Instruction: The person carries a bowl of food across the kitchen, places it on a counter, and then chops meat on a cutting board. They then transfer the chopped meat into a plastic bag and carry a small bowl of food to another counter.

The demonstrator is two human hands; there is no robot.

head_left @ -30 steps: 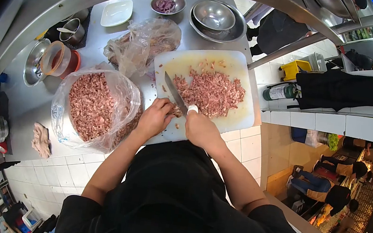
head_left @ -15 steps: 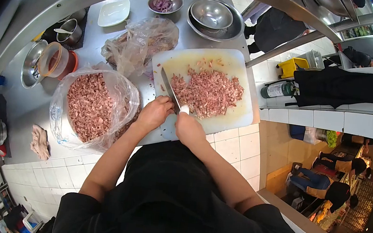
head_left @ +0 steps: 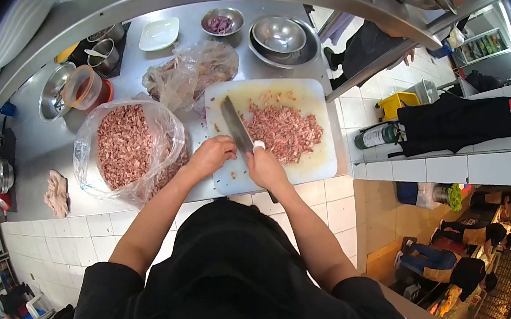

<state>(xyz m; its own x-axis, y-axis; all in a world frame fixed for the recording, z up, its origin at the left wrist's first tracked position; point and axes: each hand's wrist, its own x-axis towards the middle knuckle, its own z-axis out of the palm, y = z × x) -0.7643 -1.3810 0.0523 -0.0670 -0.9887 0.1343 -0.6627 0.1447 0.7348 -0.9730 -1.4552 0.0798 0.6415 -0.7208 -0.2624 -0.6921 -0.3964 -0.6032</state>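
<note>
A white cutting board (head_left: 314,96) lies on the steel counter with a pile of chopped pink meat (head_left: 284,131) on it. My right hand (head_left: 267,168) grips the handle of a large knife (head_left: 236,125), whose blade lies flat and points up-left across the board, left of the pile. My left hand (head_left: 211,154) rests at the board's near-left edge beside the blade, fingers curled over a few meat scraps. A big bag-lined container of chopped meat (head_left: 126,147) stands just left of my left hand.
A crumpled plastic bag (head_left: 190,68) lies behind the board. Steel bowls (head_left: 280,35), a small bowl of red onion (head_left: 221,23), a white dish (head_left: 159,33), cups and a red-lidded tub (head_left: 85,87) sit farther back. A rag (head_left: 57,192) lies on the counter's near left. People stand on the lower floor at right.
The knife blade has turned flatter and swung left of the pile. The meat pile looks gathered tighter. Both hands stayed at the board's near edge; the view shifted slightly.
</note>
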